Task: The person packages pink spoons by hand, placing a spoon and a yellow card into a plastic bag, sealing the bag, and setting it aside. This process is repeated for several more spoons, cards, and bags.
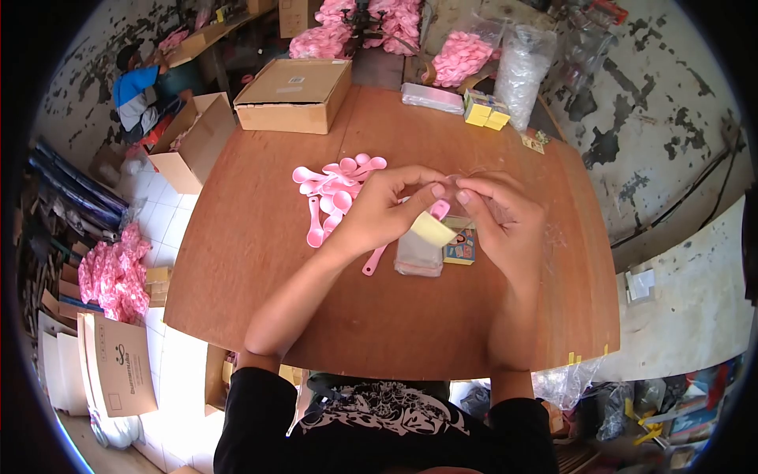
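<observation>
Over the middle of the table, my left hand [387, 207] and my right hand [505, 225] pinch the top edge of a small clear plastic bag [452, 183] between thumbs and fingers. A pale yellow card [433, 229] and part of a pink piece [440, 208], apparently a spoon handle, show at the bag; my fingers hide part of it. Below lie a stack of clear plastic bags [418, 262] and a stack of printed cards [460, 250]. To the left of my left hand is a pile of pink measuring spoons [335, 197]; one spoon handle [373, 262] sticks out under my wrist.
A closed cardboard box [288, 99] stands at the table's back left. At the back right are yellow card packs [485, 109], a pack of clear sleeves [432, 98] and a tall plastic roll [523, 75]. A person [140, 91] sits at the far left beside an open carton [189, 146].
</observation>
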A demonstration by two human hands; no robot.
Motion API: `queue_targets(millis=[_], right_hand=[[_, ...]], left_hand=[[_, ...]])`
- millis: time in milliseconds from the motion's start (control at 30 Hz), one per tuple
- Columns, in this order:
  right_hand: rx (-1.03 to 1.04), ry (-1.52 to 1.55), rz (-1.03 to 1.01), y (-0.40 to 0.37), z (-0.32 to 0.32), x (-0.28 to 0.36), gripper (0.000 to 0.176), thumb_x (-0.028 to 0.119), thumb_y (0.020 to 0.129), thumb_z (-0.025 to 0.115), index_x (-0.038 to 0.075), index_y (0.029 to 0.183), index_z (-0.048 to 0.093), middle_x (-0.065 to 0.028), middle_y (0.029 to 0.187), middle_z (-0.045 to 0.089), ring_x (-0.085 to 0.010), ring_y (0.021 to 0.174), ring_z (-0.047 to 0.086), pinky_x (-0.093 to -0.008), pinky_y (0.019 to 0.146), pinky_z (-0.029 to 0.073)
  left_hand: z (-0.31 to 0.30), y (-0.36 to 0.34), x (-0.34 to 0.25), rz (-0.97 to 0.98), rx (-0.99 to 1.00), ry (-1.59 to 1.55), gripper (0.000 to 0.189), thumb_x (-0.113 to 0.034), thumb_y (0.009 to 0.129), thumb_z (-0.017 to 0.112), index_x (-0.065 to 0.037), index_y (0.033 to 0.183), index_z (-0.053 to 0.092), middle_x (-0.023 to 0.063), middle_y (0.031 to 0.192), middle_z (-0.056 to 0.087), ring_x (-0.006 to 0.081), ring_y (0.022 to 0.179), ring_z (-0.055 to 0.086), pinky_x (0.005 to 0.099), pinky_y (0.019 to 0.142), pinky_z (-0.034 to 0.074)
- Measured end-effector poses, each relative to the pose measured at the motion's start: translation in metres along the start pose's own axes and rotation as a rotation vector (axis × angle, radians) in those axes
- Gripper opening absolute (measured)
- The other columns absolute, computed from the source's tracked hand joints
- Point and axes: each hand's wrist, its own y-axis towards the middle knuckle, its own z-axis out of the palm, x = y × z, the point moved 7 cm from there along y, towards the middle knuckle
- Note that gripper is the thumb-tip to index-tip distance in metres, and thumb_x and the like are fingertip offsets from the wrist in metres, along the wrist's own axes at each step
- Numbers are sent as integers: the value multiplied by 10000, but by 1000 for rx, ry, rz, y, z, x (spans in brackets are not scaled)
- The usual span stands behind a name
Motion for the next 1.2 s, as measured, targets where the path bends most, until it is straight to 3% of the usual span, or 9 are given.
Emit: queue_targets(millis=[333, 500, 633, 733, 833, 1000, 1100, 1133, 1200], right_hand=[[-33, -395, -246, 0, 1, 21, 138, 27, 749, 747, 43, 883, 722, -52, 868, 662, -226, 733, 649, -330, 621, 520], [39, -625, -339, -5, 11, 30, 112, 49, 712, 737, 69, 777, 648, -25, 778, 596, -215, 693, 605, -346, 577, 493], [89, -627, -352, -7, 14, 26, 118, 34, 690, 718, 71, 754, 626, -25, 761, 577, -214, 685, 600, -346, 568, 489], [111, -495, -304, -5, 7, 22, 114, 4, 670, 677, 62, 748, 618, -40, 771, 573, -205, 686, 603, -324, 570, 490], [143, -142, -166, -3, -3, 12, 107, -35, 666, 637, 39, 735, 602, -69, 773, 573, -197, 700, 609, -313, 586, 497], [-238, 843, 100, -7, -52, -28, 64, 11, 736, 527, -7, 748, 588, -90, 787, 569, -191, 734, 599, -323, 650, 512], [-266, 1159, 143, -11, -88, -63, 95, 54, 770, 528, -5, 770, 602, -83, 775, 555, -212, 720, 603, -353, 667, 519], [-269, 1152, 147, -18, -108, -94, 95, 54, 770, 528, -5, 770, 602, -83, 775, 555, -212, 720, 603, -353, 667, 519], [-36, 884, 618, -52, -112, -182, 108, 84, 782, 591, 2, 821, 648, -71, 820, 615, -226, 683, 601, -379, 652, 514]], left_hand=[[6, -9, -14, -119, 12, 218, 250, -157, 977, 581, 12, 1135, 678, 79, 851, 720, 82, 671, 619, 276, 604, 503], [14, -11, -45, 106, 73, 564, 160, -23, 877, 595, 33, 1005, 674, 189, 805, 667, 315, 655, 646, 386, 617, 497], [16, -13, -41, 250, 134, 673, 218, 12, 879, 597, 32, 1079, 681, 129, 722, 654, 162, 575, 634, 285, 517, 464], [20, -16, -46, 253, 234, 631, 199, 15, 892, 596, 31, 1071, 683, 121, 747, 674, 159, 538, 628, 279, 477, 458], [19, -17, -54, 168, 216, 408, 186, -5, 846, 637, 4, 1022, 696, 166, 883, 703, 304, 748, 687, 360, 660, 516], [7, -22, -45, -60, -21, -2, 171, -26, 930, 619, 9, 1072, 708, 73, 933, 732, 88, 802, 658, 240, 676, 507], [0, -18, -47, 126, -119, -16, 183, -30, 950, 603, 31, 1102, 684, 78, 942, 713, 87, 805, 662, 209, 645, 518], [-2, -19, -52, 217, -159, 3, 192, -14, 948, 598, 41, 1118, 669, 95, 936, 700, 109, 782, 682, 199, 604, 529], [-1, -21, -50, 136, -149, -45, 197, -31, 954, 597, 41, 1123, 668, 83, 920, 706, 97, 802, 674, 210, 639, 535]])
